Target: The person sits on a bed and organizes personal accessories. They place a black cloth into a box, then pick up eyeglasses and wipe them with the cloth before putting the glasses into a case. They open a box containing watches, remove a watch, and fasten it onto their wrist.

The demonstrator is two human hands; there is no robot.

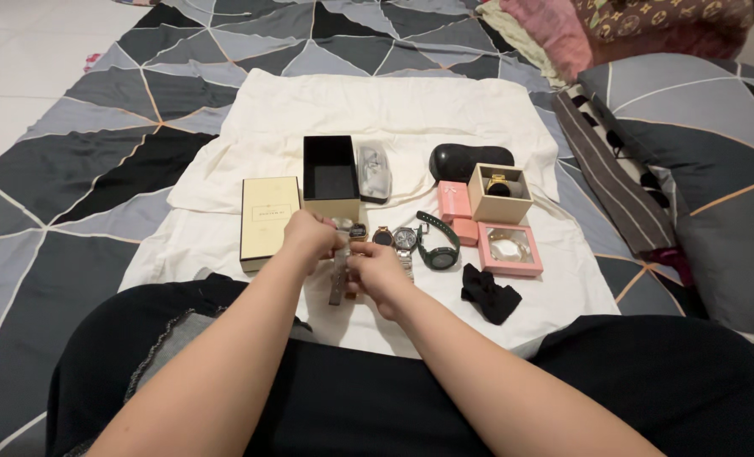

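Note:
Both my hands hold one wristwatch with a grey strap (338, 279) over the white cloth (394, 110). My left hand (311, 235) grips its upper end near the case. My right hand (375, 272) pinches the strap lower down, and the strap hangs below. Just beyond my hands lie a small round watch (383, 236), a silver metal-band watch (405, 242) and a dark green watch (439, 245).
An open black box (330, 178) and its cream lid (268, 218) sit to the left. To the right are a black case (470, 159), a beige box holding a gold watch (499, 191), pink boxes (510, 250) and a black cloth (489, 293). Pillows (698, 152) lie at right.

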